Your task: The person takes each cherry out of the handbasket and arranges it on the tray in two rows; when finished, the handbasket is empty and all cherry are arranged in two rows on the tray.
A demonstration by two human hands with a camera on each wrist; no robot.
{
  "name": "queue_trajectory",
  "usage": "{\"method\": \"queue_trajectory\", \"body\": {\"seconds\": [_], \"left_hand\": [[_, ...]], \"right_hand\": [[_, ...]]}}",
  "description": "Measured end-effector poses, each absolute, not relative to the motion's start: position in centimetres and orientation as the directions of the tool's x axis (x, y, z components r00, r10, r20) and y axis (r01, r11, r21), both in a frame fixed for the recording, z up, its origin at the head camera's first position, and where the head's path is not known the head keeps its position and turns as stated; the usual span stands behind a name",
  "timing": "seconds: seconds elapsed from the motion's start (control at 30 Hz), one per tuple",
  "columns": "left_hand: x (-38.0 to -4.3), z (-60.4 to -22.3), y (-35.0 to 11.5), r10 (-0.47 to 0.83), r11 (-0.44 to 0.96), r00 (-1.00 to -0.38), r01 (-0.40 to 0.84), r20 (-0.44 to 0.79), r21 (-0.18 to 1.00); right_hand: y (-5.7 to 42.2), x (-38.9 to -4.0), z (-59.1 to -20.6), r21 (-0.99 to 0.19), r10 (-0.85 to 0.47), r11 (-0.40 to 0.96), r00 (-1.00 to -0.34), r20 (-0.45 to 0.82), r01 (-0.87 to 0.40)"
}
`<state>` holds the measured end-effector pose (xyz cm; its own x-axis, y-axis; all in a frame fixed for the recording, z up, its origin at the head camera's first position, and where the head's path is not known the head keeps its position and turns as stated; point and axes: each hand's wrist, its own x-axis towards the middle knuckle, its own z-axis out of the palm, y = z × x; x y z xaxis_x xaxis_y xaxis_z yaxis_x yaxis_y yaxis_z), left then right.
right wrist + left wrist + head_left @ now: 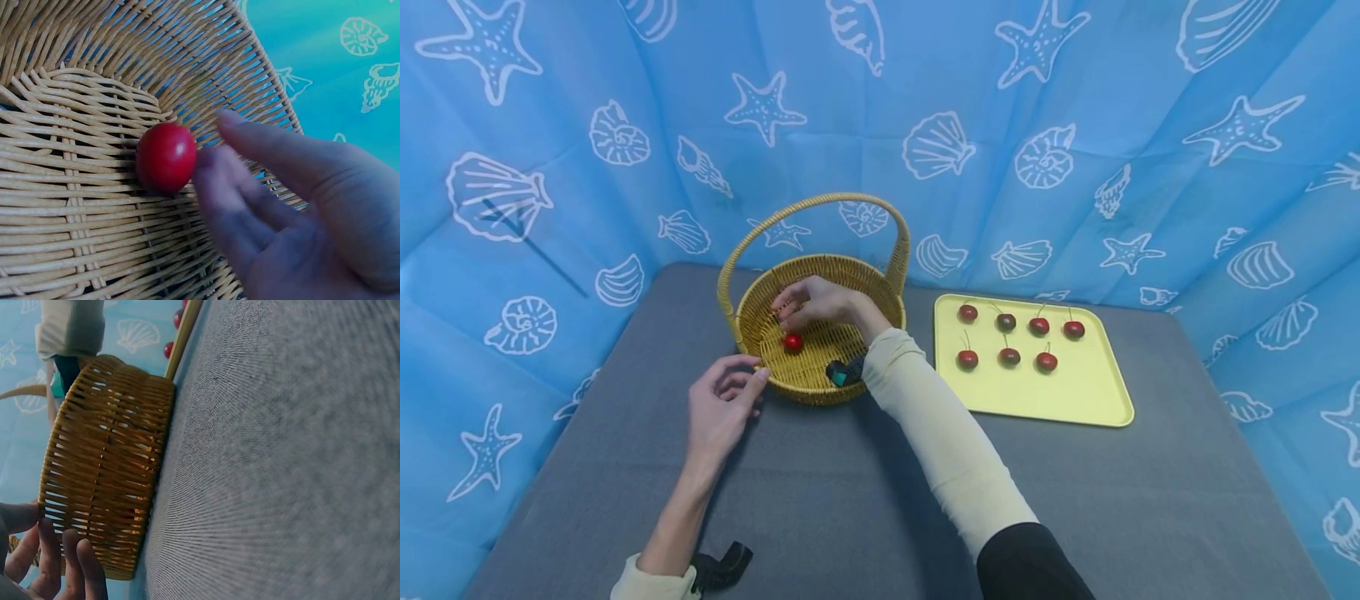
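Observation:
A round wicker basket [805, 387] with a tall arched handle stands toward the back left of the table. On its woven floor lies one red cherry [166, 157], with no stem showing. My right hand [814, 302] is inside the basket just beside that cherry, thumb and fingertips apart and nothing between them. At the basket's near left rim, my left hand [721, 408] pinches the edge between thumb and fingers. The left wrist view shows these fingers [74, 562] along the outside of the wall.
Right of the basket, a yellow tray [1075, 408] carries several dark red cherries [1009, 357] with stems, in two rows. Grey cloth [820, 500] covers the table. A blue curtain [880, 100] with shell and starfish prints hangs behind and at both sides.

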<state>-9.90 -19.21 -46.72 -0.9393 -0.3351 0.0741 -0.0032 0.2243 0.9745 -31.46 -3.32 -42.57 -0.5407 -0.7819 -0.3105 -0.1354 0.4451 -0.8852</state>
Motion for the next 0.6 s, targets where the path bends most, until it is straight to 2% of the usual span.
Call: {"method": "queue_trajectory", "body": {"seconds": [0.27, 0.4, 0.6], "left_hand": [[-10.0, -46.7, -19.1, -0.336, 0.238, -0.938, 0.004, 0.086, 0.971], [-9.9, -46.6, -19.0, -0.332, 0.242, -0.939, 0.007, 0.089, 0.970], [-9.9, -46.7, -19.0, -0.334, 0.246, -0.938, 0.005, 0.090, 0.969]], "right_hand": [[-2.8, -31.3, -41.9, -0.806, -0.760, 0.585, -0.405, -0.509, -0.085], [-2.7, -31.3, -41.6, -0.793, -0.767, 0.603, -0.336, -0.547, -0.085], [-3.0, -31.3, -41.4, -0.790, -0.795, 0.594, -0.264, -0.546, -0.154]]}}
